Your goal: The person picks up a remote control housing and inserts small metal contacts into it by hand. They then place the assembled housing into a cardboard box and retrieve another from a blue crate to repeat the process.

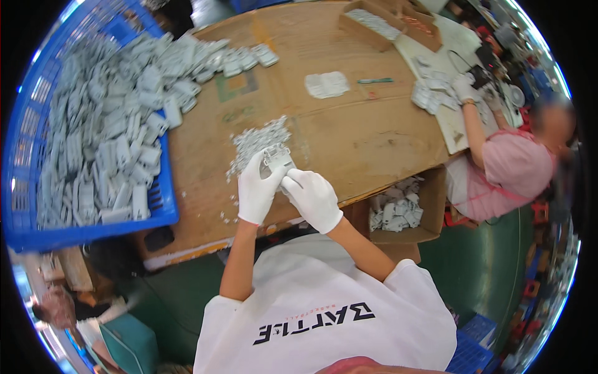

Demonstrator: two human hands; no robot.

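Observation:
Both my hands wear white gloves and meet above the near part of the table. My left hand (256, 192) closes on the left side of a white plastic housing (278, 158), whose frame-like inside faces up. At its lower right, my right hand (309, 194) grips the same housing, thumb and fingers pressed together. Whether a small part is also between the right fingers is hidden. Just beyond my hands lies a loose heap of small white plastic pieces (260, 138), with a few strays spilling toward the table's near edge.
A blue crate (93, 234) heaped with pale housings (106, 118) fills the left. A white cloth (327, 85) and a green-handled tool (375, 80) lie farther back. A cardboard box (431, 215) of white parts stands at right. A gloved co-worker (514, 165) works at far right.

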